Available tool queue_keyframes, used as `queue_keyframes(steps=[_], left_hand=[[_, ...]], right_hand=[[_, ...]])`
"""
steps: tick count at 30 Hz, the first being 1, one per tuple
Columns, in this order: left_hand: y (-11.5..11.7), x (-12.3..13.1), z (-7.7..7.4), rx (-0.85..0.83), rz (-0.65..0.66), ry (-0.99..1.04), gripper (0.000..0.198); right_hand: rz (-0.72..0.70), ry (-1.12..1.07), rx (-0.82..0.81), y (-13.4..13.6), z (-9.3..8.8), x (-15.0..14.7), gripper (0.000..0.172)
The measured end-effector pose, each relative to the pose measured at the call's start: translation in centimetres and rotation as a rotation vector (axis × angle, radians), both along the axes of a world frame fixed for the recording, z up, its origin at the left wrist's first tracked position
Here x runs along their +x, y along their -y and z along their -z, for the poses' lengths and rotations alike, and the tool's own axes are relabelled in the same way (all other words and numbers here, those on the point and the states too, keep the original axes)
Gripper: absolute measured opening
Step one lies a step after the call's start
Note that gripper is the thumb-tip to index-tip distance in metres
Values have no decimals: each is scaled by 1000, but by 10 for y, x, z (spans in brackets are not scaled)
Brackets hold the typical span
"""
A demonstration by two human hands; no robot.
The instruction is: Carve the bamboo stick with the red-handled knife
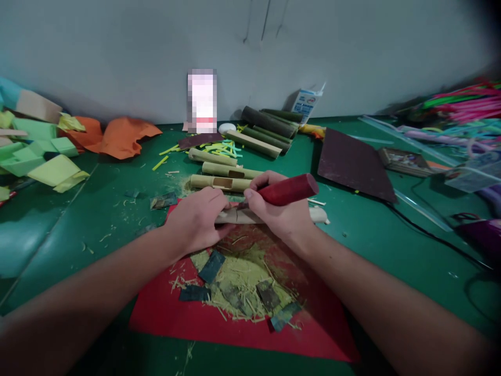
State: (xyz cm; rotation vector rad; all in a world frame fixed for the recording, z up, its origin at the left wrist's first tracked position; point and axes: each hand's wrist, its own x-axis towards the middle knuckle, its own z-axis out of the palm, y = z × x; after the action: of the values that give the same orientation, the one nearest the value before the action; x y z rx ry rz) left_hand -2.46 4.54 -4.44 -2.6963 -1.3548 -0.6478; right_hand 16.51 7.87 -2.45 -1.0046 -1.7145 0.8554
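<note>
My left hand is closed around the left part of a pale bamboo piece, which lies crosswise above a red sheet. In my right hand is a carving tool with a thick red handle. Its short metal tip points left and meets the bamboo beside my left fingers; the exact blade shape is too small to tell. Just beyond lie bamboo tubes, the nearer one with a rectangular opening cut in it. Yellowish dust and shavings with dark sandpaper scraps cover the sheet's middle.
At the back are a lit phone against the wall, several darker bamboo pieces and a drink carton. Crumpled paper lies left. A dark board, a cable and colourful pipe cleaners are on the right.
</note>
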Motion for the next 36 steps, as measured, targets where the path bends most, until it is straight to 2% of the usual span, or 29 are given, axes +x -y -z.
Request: queue_keyframes(steps=[8,15,19,23,29,36], left_hand=[[0,0,1,30,3,-4,14],[-1,0,2,56,1,0,16],[-1,0,3,61,9,3,18],[-3,1,6,74,-1,-2,16],[-5,1,5,30,-19,4,19],[-5,2,2,-58,-51,-4,19]], right_hand=[[-56,62,-47,-1,0,-3,18],[-131,88,4,-4,3,-4,17],[-98,124,59,2,6,-5,15],[-140,188,110,7,8,-10,11],[-26,114,-90,-1,8,-17,20],[38,108,-143,-4,6,-20,19]])
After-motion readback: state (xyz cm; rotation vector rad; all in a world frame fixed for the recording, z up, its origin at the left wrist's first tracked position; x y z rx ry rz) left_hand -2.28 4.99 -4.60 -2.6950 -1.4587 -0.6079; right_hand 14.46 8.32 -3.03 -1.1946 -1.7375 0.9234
